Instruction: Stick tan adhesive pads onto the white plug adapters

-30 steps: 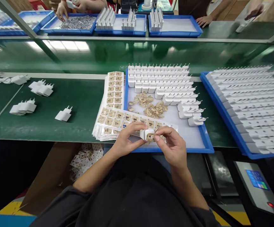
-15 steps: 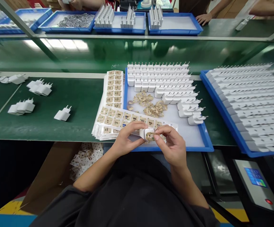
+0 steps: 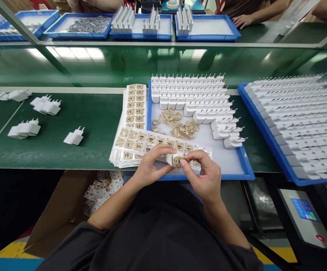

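Note:
My left hand [image 3: 149, 167] is closed round a white plug charger [image 3: 169, 159] and holds it sideways above the front of the blue tray [image 3: 247, 165]. On the charger's end face lies a tan die-cut sticker [image 3: 177, 162]. The thumb and forefinger of my right hand [image 3: 207, 175] pinch at the sticker's right edge, against the charger. Below my hands a sheet of tan stickers [image 3: 129, 144] lies slantwise over the tray's left rim. Loose tan pieces [image 3: 184, 130] are heaped in the tray, in front of rows of white chargers [image 3: 191, 92].
A stack of sticker sheets [image 3: 135, 107] lies left of the tray. Several loose chargers [image 3: 74, 136] stand farther left. A second tray [image 3: 268, 135] full of chargers is at right. Under the bench is a cardboard box [image 3: 56, 210] with scraps. A co-worker's hand [image 3: 243, 20] rests across the bench.
The tan sticker now lies flatter on the charger's end face. My right thumb and forefinger have shifted slightly left along it. The left hand keeps its place.

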Demonstrator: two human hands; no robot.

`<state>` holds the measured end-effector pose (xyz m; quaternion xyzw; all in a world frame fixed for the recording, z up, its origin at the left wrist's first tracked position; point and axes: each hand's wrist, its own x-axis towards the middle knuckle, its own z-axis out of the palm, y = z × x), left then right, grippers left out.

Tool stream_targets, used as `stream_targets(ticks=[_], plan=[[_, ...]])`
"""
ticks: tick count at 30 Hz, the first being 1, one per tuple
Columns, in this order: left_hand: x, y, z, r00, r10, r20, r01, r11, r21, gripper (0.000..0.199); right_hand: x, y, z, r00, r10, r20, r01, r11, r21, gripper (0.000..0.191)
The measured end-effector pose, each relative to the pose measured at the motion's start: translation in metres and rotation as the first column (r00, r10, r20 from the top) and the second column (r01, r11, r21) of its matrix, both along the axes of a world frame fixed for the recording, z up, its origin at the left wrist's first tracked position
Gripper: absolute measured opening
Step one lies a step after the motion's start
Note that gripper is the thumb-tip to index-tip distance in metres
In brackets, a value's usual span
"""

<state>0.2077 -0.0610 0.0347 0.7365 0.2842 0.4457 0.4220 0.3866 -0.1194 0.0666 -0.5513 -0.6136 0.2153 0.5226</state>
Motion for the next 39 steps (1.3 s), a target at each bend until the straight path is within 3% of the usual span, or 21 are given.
stream_targets(ticks=[15,19,21,23,25,27,31,39], plan=[[0.001,-0.001,0.003,0.999,0.042,-0.029,-0.04,0.997,0.067,0.028,-0.008,0.003,0.009,0.974,-0.083,0.213,0.064,0.993,0.096,0.008],[-0.001,-0.002,-0.004,0.996,0.088,0.003,-0.088,0.994,0.071,0.027,-0.002,0.008,0.005,0.943,-0.176,0.283,0.155,0.983,0.097,0.012],[-0.001,-0.002,-0.007,0.995,0.092,0.036,-0.095,0.993,0.068,0.029,0.003,0.011,0.002,0.969,-0.165,0.186,0.164,0.986,0.024,0.009],[-0.002,-0.002,-0.009,0.995,0.087,0.056,-0.091,0.993,0.07,0.03,0.004,0.013,-0.002,0.998,-0.041,-0.039,0.038,0.996,-0.075,0.01],[-0.001,-0.002,-0.009,0.995,0.088,0.056,-0.093,0.991,0.095,0.032,0.002,0.013,-0.007,0.955,0.106,-0.278,-0.148,0.98,-0.133,0.014],[0.0,-0.002,-0.008,0.993,0.11,0.043,-0.116,0.978,0.171,0.034,-0.006,0.013,-0.011,0.885,0.171,-0.434,-0.248,0.96,-0.126,0.016],[0.002,-0.005,-0.005,0.982,0.188,0.032,-0.187,0.922,0.34,0.04,-0.021,0.013,-0.017,0.773,0.145,-0.617,-0.244,0.967,-0.078,0.01],[0.004,-0.004,-0.008,0.961,0.273,0.043,-0.256,0.82,0.511,0.037,-0.031,0.011,-0.013,0.589,0.055,-0.806,-0.266,0.955,-0.129,0.011]])
